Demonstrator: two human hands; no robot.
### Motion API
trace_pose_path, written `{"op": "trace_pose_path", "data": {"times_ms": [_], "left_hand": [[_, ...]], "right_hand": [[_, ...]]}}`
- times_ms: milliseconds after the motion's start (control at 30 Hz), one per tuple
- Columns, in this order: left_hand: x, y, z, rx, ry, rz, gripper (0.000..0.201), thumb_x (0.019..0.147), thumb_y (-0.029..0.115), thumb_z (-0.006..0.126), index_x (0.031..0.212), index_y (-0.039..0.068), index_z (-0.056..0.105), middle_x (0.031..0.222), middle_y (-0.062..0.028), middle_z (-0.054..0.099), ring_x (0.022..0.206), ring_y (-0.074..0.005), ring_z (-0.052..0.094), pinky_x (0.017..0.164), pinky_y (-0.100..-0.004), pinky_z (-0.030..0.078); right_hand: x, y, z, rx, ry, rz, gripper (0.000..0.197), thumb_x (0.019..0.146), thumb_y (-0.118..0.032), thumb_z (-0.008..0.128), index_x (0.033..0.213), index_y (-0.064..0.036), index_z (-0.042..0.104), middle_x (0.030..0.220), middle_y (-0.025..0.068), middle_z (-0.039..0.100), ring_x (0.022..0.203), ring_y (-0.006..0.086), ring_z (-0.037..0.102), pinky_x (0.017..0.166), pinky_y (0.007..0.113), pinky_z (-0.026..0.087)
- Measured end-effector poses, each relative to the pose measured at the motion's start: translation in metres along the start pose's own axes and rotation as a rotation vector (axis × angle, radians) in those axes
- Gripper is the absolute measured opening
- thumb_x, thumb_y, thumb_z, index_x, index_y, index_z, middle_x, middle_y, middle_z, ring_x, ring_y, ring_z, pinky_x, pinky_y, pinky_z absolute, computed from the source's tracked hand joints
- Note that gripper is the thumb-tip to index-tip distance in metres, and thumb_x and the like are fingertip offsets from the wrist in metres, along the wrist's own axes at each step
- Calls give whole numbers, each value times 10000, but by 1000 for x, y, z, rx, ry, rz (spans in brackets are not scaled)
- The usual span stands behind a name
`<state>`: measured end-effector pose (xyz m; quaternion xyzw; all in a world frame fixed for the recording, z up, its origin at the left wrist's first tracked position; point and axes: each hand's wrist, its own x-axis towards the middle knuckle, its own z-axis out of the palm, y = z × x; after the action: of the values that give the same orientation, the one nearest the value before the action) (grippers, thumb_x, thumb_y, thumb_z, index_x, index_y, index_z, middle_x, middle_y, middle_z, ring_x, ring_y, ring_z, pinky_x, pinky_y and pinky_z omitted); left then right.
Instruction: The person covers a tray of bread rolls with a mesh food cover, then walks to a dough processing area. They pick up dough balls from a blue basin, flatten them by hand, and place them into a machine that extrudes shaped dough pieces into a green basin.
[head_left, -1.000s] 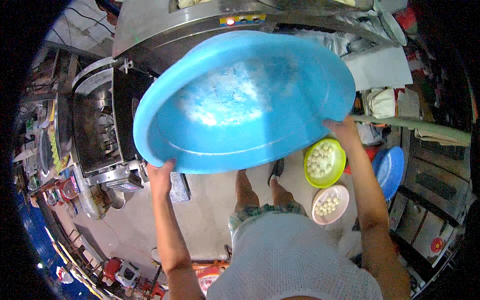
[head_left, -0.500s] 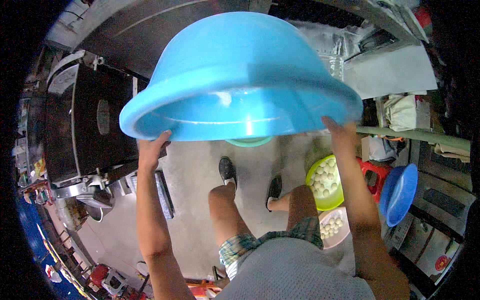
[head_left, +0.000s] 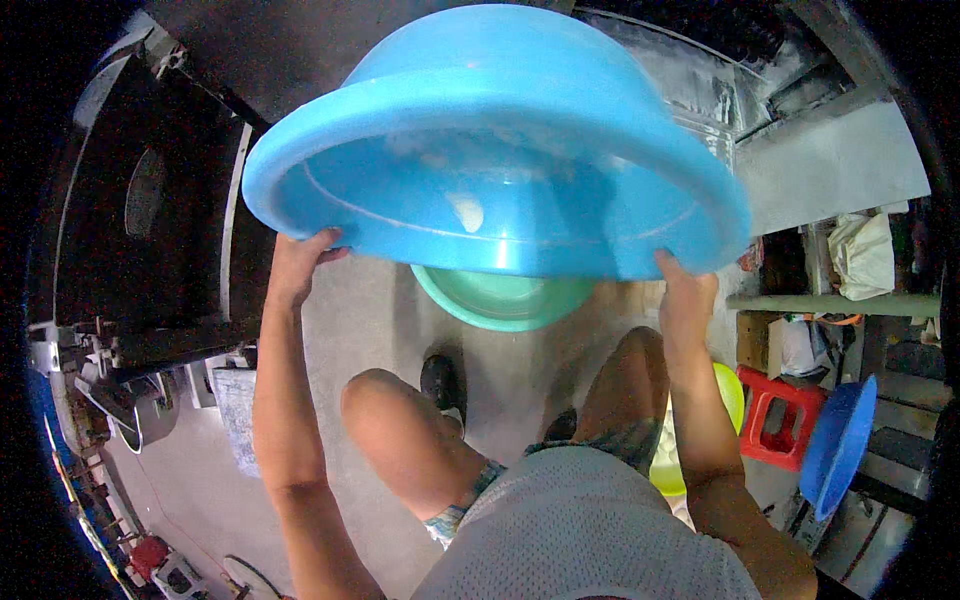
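A large light-blue plastic basin (head_left: 490, 90) is held up in front of me, tilted so that its hollow inside faces me. My left hand (head_left: 305, 262) grips the rim at its lower left, thumb on the inner side. On the lower right, my right hand (head_left: 688, 295) is closed on the same rim, its thumb also showing inside. A whitish patch marks the basin's inner wall. Below and partly hidden by it, a mint-green basin (head_left: 500, 305) stands on the floor.
At right, a yellow-green basin (head_left: 732, 395) with pale contents is half covered by my right arm. Beside it are a red plastic stool (head_left: 783, 415) and a blue basin (head_left: 842, 445) on its side. Dark equipment (head_left: 150, 210) stands at left; a metal pot (head_left: 150, 410) sits below it.
The light-blue basin has tipped, showing more of its inside, with both hands still on its rim. I have stepped forward with knees bent, and more of the mint-green basin shows.
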<state>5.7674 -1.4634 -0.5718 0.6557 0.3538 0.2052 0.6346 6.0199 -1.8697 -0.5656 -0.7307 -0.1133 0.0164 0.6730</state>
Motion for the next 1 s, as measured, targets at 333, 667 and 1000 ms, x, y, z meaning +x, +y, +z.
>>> {"op": "trace_pose_path", "data": {"times_ms": [333, 667, 1000], "left_hand": [[20, -26, -5, 35, 37, 44, 351, 807, 131, 640, 1122, -17, 599, 1055, -123, 642, 930, -258, 649, 759, -410, 591], [16, -21, 1, 111, 47, -9, 424, 848, 196, 696, 1198, -8, 573, 1096, -133, 643, 934, -252, 653, 733, -375, 600], [15, 11, 51, 221, 9, 124, 363, 989, 314, 554, 1245, 59, 578, 1033, -54, 668, 886, -160, 650, 643, -291, 520]], "right_hand": [[14, 71, 19, -13, 13, 26, 372, 763, -159, 749, 1085, 10, 670, 1015, 111, 697, 908, 225, 642, 841, 368, 491], [36, 80, 15, 32, -29, 43, 422, 745, -109, 776, 1120, 25, 637, 1043, 117, 689, 908, 239, 650, 841, 363, 503], [41, 51, -33, 353, 23, 362, 541, 736, -39, 728, 1237, 61, 549, 1141, 193, 638, 1005, 343, 635, 898, 452, 519]]}}
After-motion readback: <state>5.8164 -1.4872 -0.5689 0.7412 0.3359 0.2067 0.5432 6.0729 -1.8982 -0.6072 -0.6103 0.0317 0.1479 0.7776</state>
